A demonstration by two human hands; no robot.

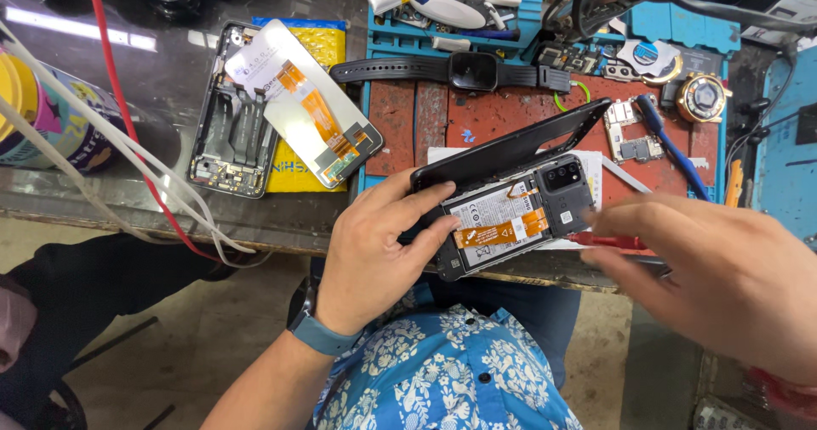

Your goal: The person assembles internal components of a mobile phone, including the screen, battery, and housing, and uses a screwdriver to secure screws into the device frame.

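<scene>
My left hand (pixel 379 247) grips an opened black smartphone (pixel 511 217) at its lower end, thumb on the battery with its orange flex cable. The phone's black back cover (pixel 511 149) is lifted and hinged up along the far side. My right hand (pixel 723 272) is at the phone's right side, holding a red-handled tool (pixel 608 242) whose tip points at the phone's edge near the camera module. The right hand is blurred.
A dismantled phone frame (pixel 230 123) and a screen with orange flex (pixel 311 102) lie to the left on a yellow packet. A black smartwatch (pixel 468 71), small boards, blue tweezers (pixel 668 140) and a blue tool tray (pixel 451 13) sit behind. Cables (pixel 128 149) trail left.
</scene>
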